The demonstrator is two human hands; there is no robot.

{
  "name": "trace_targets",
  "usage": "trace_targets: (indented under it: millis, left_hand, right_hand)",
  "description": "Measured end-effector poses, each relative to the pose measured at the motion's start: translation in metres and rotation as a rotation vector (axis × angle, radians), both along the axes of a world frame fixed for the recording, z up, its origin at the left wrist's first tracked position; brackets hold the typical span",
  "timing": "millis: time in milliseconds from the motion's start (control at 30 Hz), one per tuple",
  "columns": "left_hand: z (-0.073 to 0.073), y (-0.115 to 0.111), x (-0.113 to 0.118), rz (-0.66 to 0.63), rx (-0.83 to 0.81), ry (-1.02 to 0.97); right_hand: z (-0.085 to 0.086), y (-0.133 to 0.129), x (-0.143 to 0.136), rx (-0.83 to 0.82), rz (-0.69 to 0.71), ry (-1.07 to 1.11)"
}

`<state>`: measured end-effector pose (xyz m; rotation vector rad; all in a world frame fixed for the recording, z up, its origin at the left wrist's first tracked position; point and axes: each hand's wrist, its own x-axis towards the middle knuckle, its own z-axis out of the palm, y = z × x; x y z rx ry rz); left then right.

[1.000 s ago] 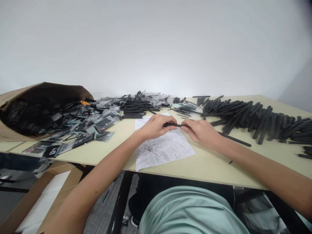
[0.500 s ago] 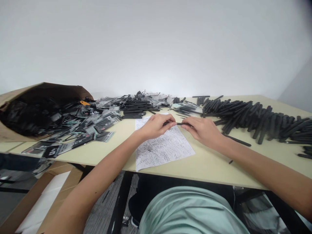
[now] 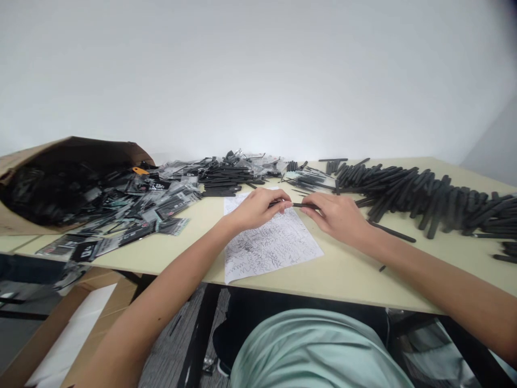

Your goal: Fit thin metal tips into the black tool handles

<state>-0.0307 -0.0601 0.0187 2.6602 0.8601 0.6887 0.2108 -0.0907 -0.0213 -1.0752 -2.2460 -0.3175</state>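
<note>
A thin black pen [image 3: 297, 205] lies level between my two hands, above the upper part of a scribbled white sheet [image 3: 274, 245]. My left hand [image 3: 264, 207] is closed on its left end, thumb and fingers pinched together. On its right end my right hand [image 3: 329, 211] is pinched shut, just past the sheet's right edge. The fingertips of the two hands are a short gap apart. Behind my hands lie loose thin refills [image 3: 311, 179] and a stack of black pens [image 3: 222, 180].
An open cardboard box [image 3: 12, 215] spills packaged refills [image 3: 175, 205] at the left. A long heap of black pens [image 3: 404, 188] covers the back right. A single pen [image 3: 391, 232] lies beside my right wrist. Below the table's left side stands another carton [image 3: 109, 307].
</note>
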Motion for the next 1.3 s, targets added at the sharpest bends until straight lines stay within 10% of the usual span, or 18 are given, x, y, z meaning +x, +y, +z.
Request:
trace_targets:
  millis: [1300]
  left_hand:
    - [-0.0061,0.0078,-0.0020,-0.078,0.137,-0.087]
  right_hand:
    - [-0.0035,-0.0015,-0.0012,0.050,0.018,-0.030]
